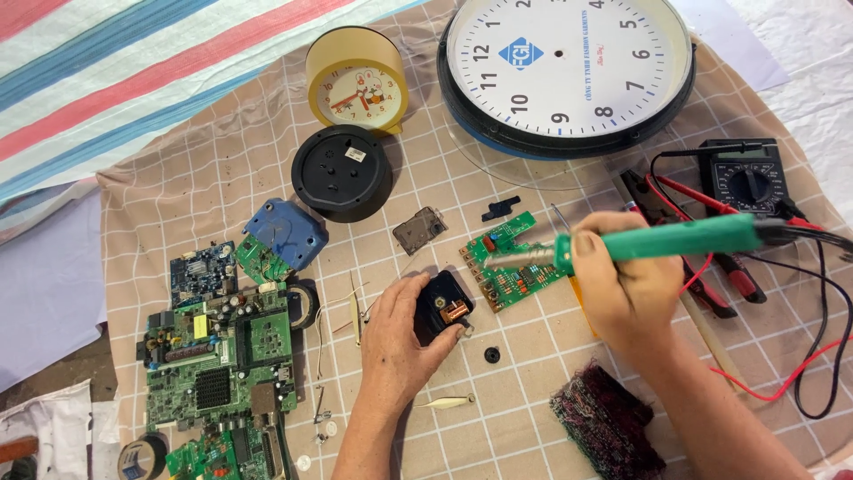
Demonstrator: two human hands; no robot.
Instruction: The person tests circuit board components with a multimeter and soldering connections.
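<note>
- I see my left hand (400, 342) at lower centre of the frame, fingers closed round a small black clock movement (442, 307); copper coil faces up on its right side, toward the iron.
- Right hand (626, 284) at centre-right, wrapped tight on a green-handled soldering iron (684, 238). Its long axis runs approx. horizontal across the frame, tip (490, 263) pointing left.
- Tip sits over the small green circuit board (513, 262), above & right of the movement; can't tell if it touches the board.
- Key relation: movement lies down-left of the tip, near but apart. Left hand has it already; right hand is the farther one, w/ the iron between.
- Around: small black round part (491, 355) just right of the left hand, cream tweezers (449, 402) below it, dark red scrub pad (609, 427) lower right.
- Upper frame: yellow alarm clock (357, 78), black round back cover (342, 172), big wall clock (567, 71) w/o hands.
- Left side: blue plastic piece (286, 233), large green boards (220, 354). Right edge: multimeter (745, 178) w/ red & black leads.
- All on a checked cloth (178, 196).
</note>
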